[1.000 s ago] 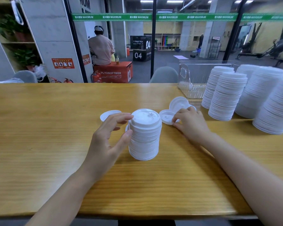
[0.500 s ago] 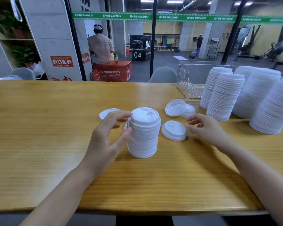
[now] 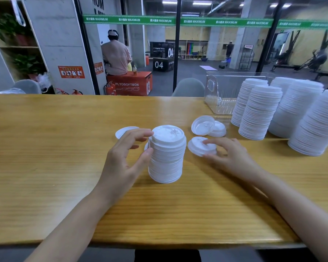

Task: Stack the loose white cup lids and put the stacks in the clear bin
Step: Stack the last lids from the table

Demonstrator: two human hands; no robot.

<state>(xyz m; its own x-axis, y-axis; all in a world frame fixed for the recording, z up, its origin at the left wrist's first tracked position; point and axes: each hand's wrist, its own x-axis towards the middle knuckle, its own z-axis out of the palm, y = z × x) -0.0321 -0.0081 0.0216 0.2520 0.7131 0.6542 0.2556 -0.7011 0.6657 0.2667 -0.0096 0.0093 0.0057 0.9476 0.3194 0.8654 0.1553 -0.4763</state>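
Left hand [image 3: 121, 159] grips the lid stack [image 3: 166, 157], right hand [image 3: 233, 157] touches a loose lid [image 3: 198, 147]; upper-centre orange box [image 3: 129, 86] reads PLYOSOFTBOX 03.

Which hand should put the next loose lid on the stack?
Right. The right hand touches the lid beside the stack; the left hand is cupped round the stack, likely steadying it.

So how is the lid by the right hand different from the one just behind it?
The near lid lies flat, top side up; the far lid is flipped, hollow side up. The near lid sits right on the table; the far lid leans tilted on another lid. The right hand touches the near lid; nothing touches the far lid. Both are round and white.
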